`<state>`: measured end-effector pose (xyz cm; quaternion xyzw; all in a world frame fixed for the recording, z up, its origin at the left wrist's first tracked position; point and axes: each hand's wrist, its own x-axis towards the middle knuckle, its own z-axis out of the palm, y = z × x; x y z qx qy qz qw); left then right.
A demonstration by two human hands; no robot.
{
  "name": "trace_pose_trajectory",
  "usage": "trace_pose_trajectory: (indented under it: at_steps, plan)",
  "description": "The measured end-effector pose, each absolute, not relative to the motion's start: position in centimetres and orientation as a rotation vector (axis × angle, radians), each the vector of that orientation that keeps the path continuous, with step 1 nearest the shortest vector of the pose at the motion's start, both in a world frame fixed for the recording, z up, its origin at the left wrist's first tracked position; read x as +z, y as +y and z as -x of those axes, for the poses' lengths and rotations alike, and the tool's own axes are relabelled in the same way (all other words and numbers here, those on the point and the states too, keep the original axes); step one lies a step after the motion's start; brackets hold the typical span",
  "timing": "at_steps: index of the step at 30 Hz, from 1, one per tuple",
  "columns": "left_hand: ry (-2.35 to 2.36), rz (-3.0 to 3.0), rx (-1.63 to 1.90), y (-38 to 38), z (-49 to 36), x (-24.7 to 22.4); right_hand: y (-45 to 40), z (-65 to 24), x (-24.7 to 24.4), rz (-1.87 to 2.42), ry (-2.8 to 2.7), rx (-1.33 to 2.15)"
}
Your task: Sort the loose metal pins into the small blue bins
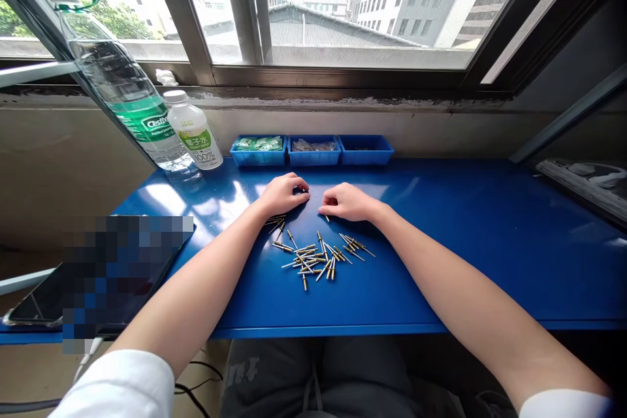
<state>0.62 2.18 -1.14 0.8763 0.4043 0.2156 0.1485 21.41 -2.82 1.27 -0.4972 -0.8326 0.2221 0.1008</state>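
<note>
My right hand (347,202) is closed in a pinch low over the blue table. A blind rivet (327,218) with a brass-coloured body shows just below its fingertips. To its left, my left hand (288,194) has its fingers curled and thumb tip close to the index finger. Whatever it may hold is hidden. In front of both hands lies a loose pile of blind rivets (306,257), with silvery pins and brass-coloured bodies pointing in different directions. A few more rivets (277,219) lie beside my left wrist, partly covered by it.
Three joined blue bins stand at the back: one with green-white packets (258,144), one with clear packets (314,145), one dark inside (366,155). A large water bottle (132,91) and a white drink bottle (194,130) stand left. A blurred-out dark device (132,268) lies on the table (465,241).
</note>
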Motion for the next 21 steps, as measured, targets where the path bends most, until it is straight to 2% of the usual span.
trace_pose_trajectory:
  at_steps: [5,13,21]
  plan:
    - [1.168,-2.518,0.605,2.2,-0.6,-1.0,-2.5,-20.8,0.2,1.525,-2.325,0.493]
    - [1.151,-2.526,0.601,2.2,-0.5,-1.1,-2.7,-21.9,0.9,1.376,-2.3,0.838]
    - [1.166,-2.522,0.596,2.2,-0.6,-1.0,-2.7,-21.6,1.0,1.389,-2.353,0.778]
